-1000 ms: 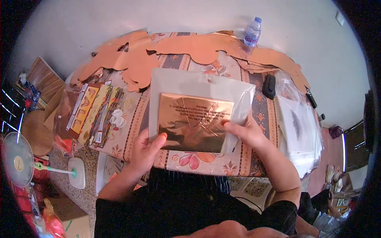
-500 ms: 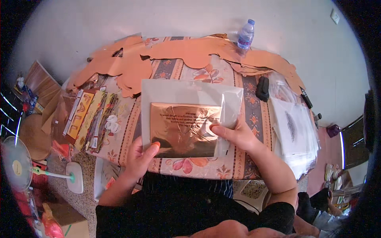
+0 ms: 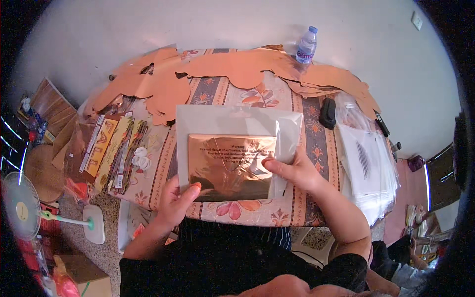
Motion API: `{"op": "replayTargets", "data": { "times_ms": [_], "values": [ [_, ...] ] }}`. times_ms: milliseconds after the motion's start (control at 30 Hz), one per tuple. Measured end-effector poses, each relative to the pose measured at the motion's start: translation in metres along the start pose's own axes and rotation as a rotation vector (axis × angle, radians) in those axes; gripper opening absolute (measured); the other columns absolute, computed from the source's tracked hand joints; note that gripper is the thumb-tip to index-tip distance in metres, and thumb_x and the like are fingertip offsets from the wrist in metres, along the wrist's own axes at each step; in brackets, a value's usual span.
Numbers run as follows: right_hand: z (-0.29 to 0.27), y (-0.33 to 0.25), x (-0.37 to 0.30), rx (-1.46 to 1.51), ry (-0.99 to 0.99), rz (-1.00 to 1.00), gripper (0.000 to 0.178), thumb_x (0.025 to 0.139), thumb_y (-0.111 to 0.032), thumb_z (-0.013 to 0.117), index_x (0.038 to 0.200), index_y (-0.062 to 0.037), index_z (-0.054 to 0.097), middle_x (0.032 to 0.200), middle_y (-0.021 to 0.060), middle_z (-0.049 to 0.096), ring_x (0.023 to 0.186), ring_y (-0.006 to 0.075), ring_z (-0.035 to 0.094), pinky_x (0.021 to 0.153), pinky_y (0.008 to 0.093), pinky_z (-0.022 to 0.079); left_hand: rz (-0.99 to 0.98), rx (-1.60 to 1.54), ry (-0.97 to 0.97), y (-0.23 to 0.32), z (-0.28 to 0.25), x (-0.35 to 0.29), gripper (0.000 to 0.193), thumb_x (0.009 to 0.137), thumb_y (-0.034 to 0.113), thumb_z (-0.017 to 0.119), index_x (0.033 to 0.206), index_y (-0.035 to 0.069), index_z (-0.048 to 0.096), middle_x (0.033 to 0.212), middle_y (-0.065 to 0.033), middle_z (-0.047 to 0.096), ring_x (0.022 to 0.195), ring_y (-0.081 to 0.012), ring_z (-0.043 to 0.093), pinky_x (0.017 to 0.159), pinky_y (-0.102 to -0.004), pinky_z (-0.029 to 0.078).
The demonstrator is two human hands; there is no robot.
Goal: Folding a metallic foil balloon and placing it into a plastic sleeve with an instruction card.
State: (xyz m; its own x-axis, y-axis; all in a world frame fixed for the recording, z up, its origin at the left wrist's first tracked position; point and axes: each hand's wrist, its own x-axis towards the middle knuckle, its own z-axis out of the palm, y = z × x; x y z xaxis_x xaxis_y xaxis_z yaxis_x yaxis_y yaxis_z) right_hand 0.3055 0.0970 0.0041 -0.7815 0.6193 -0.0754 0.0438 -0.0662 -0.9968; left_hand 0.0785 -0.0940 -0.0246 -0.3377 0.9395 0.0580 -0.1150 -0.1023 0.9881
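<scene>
Above the near edge of the table I hold a clear plastic bag (image 3: 208,118) with a hang-hole strip along its far end. Inside it lies a folded, shiny copper-coloured sheet (image 3: 230,180), seen through dark print on the plastic. My left hand (image 3: 177,200) grips the bag's near left corner, thumb on top. On the right side, my right hand (image 3: 296,171) pinches the bag with its thumb laid over the front. The fingers of both hands are mostly hidden beneath the bag.
Long copper-coloured cut-out sheets (image 3: 222,64) stretch along the far table edge, beside a water bottle (image 3: 307,45). Printed header cards (image 3: 111,153) lie left. At right are a stack of clear bags (image 3: 366,163), a black object (image 3: 327,113) and a black marker (image 3: 382,124). A fan (image 3: 22,210) stands left.
The whole picture has shifted slightly downward. Both hands keep the same grip on the bag.
</scene>
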Motion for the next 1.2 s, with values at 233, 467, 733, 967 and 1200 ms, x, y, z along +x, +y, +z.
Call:
{"op": "replayTargets", "data": {
  "times_ms": [233, 467, 733, 967, 1200],
  "values": [
    [0.003, -0.002, -0.003, 0.02, -0.02, -0.012, 0.044, 0.084, -0.018, 0.073, 0.121, 0.0004, 0.055, 0.108, 0.0041, 0.064, 0.099, 0.0122, 0.058, 0.089, 0.0296, 0.046, 0.065, 0.026, -0.022, -0.005, -0.004, -0.003, 0.027, 0.092, 0.009, 0.055, 0.116, -0.003, 0.055, 0.109, -0.0083, 0.064, 0.097, -0.0127, 0.061, 0.087, -0.0297, 0.05],
    [0.001, -0.005, -0.004, -0.008, -0.035, 0.013, 0.044, 0.084, -0.018, 0.073, 0.121, -0.0004, 0.055, 0.107, 0.0041, 0.064, 0.099, 0.012, 0.058, 0.089, 0.0293, 0.046, 0.011, 0.138, -0.061, -0.009, -0.013, -0.003, 0.037, 0.091, 0.01, 0.055, 0.126, -0.001, 0.049, 0.118, -0.0119, 0.058, 0.108, -0.0238, 0.058, 0.092, -0.0436, 0.052],
    [0.005, -0.005, -0.004, -0.01, 0.003, -0.064, 0.042, 0.086, -0.022, 0.071, 0.119, 0.0003, 0.058, 0.108, 0.0065, 0.066, 0.098, 0.013, 0.06, 0.086, 0.0311, 0.049, 0.061, -0.004, -0.045, -0.002, -0.002, -0.001, 0.029, 0.093, 0.009, 0.055, 0.119, -0.003, 0.053, 0.112, -0.0085, 0.063, 0.1, -0.0133, 0.06, 0.089, -0.0302, 0.049],
    [0.001, 0.0, -0.006, 0.006, -0.001, -0.051, 0.04, 0.087, -0.023, 0.071, 0.118, -0.0005, 0.059, 0.104, 0.0044, 0.066, 0.095, 0.0114, 0.059, 0.085, 0.0296, 0.048, 0.042, -0.066, -0.088, 0.003, 0.0, -0.001, 0.029, 0.094, 0.01, 0.054, 0.12, -0.003, 0.053, 0.113, -0.0102, 0.062, 0.105, -0.0159, 0.059, 0.091, -0.031, 0.05],
    [0.003, -0.006, -0.006, 0.03, 0.074, 0.054, 0.052, 0.083, -0.017, 0.075, 0.126, -0.0014, 0.05, 0.109, 0.0045, 0.064, 0.097, 0.0121, 0.059, 0.086, 0.0286, 0.048, 0.027, -0.026, 0.061, -0.015, -0.007, -0.006, 0.024, 0.095, 0.012, 0.056, 0.114, -0.002, 0.057, 0.097, -0.0016, 0.062, 0.085, -0.0067, 0.057, 0.079, -0.022, 0.047]
  ]
}}
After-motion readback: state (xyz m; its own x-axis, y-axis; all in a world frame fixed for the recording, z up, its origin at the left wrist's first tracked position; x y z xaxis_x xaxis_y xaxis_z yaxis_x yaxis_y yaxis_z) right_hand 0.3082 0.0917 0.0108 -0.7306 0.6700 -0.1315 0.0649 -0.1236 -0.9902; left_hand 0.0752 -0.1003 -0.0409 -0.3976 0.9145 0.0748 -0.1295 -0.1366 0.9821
